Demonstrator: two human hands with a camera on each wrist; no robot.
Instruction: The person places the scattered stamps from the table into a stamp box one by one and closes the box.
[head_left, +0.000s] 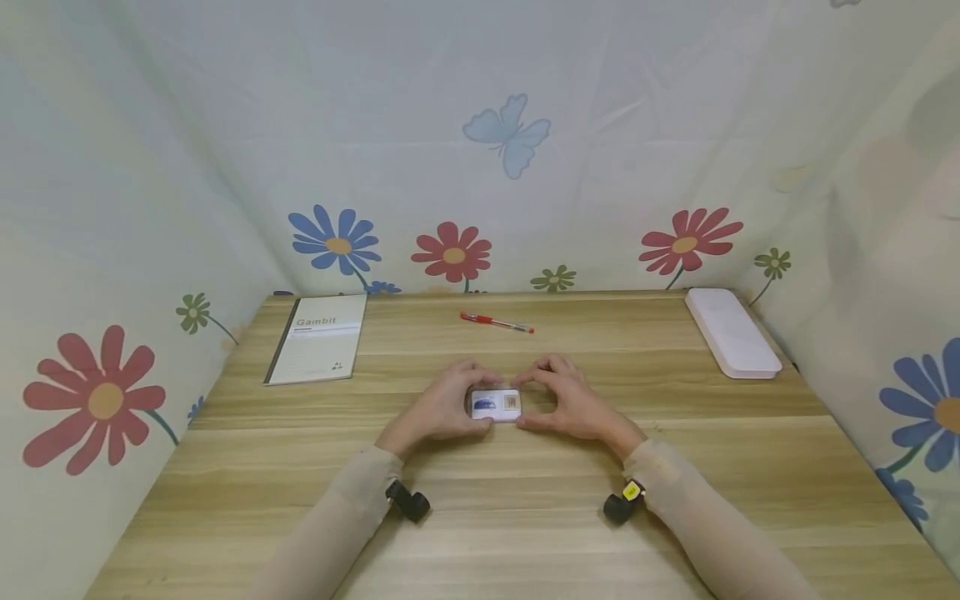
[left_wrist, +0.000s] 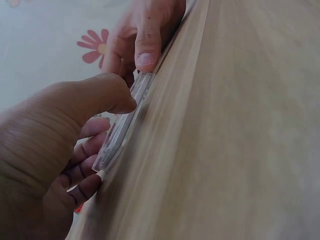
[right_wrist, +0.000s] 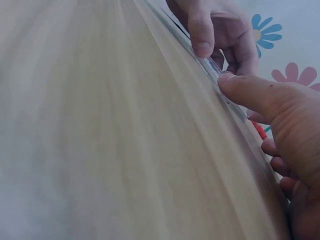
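A small flat white case (head_left: 495,412) with a clear plastic edge lies low over the wooden table in the head view. Its top shows a dark blue picture on the left and a gold-brown square on the right. My left hand (head_left: 447,403) grips the left end between thumb and fingers. On the opposite end, my right hand (head_left: 576,405) pinches the case, thumb at the near edge and index finger at the far edge. Seen edge-on in the left wrist view, the clear case (left_wrist: 120,130) sits close to the tabletop. In the right wrist view the thumbs hide much of it.
Behind the hands lies a red pen (head_left: 495,322). A notebook (head_left: 317,340) marked "Gambit" rests at the back left of the table (head_left: 480,533). At the back right is a long pale pink box (head_left: 731,333). Flower-printed curtains (head_left: 600,167) border the table.
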